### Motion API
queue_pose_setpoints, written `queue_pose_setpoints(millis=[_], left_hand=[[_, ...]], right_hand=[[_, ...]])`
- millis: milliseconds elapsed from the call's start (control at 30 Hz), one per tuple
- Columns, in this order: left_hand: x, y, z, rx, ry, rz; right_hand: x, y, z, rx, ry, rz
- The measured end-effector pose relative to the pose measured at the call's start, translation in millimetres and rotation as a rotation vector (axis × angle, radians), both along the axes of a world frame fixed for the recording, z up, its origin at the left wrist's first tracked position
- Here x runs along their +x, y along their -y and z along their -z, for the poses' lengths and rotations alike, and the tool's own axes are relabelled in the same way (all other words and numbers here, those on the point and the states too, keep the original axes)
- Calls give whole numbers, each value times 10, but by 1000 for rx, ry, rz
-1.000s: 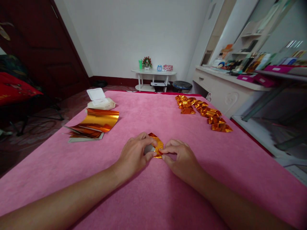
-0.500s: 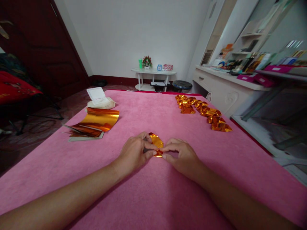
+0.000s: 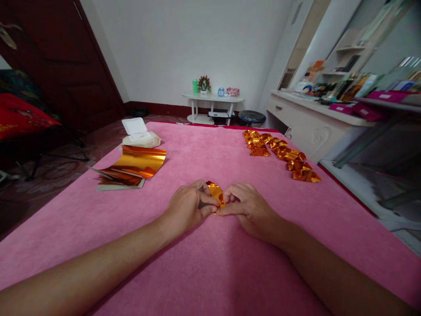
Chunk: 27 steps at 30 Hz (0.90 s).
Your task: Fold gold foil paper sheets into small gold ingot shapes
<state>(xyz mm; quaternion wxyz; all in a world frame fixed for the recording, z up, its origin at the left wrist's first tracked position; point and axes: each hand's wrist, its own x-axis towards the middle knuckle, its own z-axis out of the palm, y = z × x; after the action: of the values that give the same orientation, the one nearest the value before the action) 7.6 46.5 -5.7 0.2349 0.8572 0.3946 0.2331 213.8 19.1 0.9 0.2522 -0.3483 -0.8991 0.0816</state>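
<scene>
A small piece of shiny gold foil paper [image 3: 216,193] is pinched between both hands at the middle of the pink table [image 3: 210,267]. My left hand [image 3: 186,208] grips its left side with thumb and fingers closed. My right hand [image 3: 248,208] pinches its right side, fingers curled tight. Most of the foil is hidden behind the fingers. A stack of flat gold foil sheets [image 3: 136,164] lies at the left. Several folded gold foil pieces [image 3: 279,153] lie in rows at the far right.
A white wipes pack [image 3: 140,135] with its lid up sits behind the sheets. A white desk [image 3: 309,125] with cluttered shelves stands right of the table. A small white side table [image 3: 212,103] is by the far wall. A dark door is at left.
My hands have pressed closer together on the foil piece, and less of it shows. The camera view has shifted slightly.
</scene>
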Motion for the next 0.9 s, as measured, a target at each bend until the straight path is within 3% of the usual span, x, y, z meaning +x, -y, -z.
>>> queue_pose_setpoints(millis=[200, 433, 800, 900], left_hand=[[-1, 11, -22, 9, -13, -1], [-3, 16, 3, 24, 2, 9], [13, 42, 7, 26, 32, -5], [16, 40, 8, 15, 42, -11]], right_hand=[[-21, 82, -12, 50, 40, -14], [-12, 145, 56, -71, -186, 84], [-89, 108, 78, -303, -263, 242], [-107, 117, 91, -294, -293, 260]])
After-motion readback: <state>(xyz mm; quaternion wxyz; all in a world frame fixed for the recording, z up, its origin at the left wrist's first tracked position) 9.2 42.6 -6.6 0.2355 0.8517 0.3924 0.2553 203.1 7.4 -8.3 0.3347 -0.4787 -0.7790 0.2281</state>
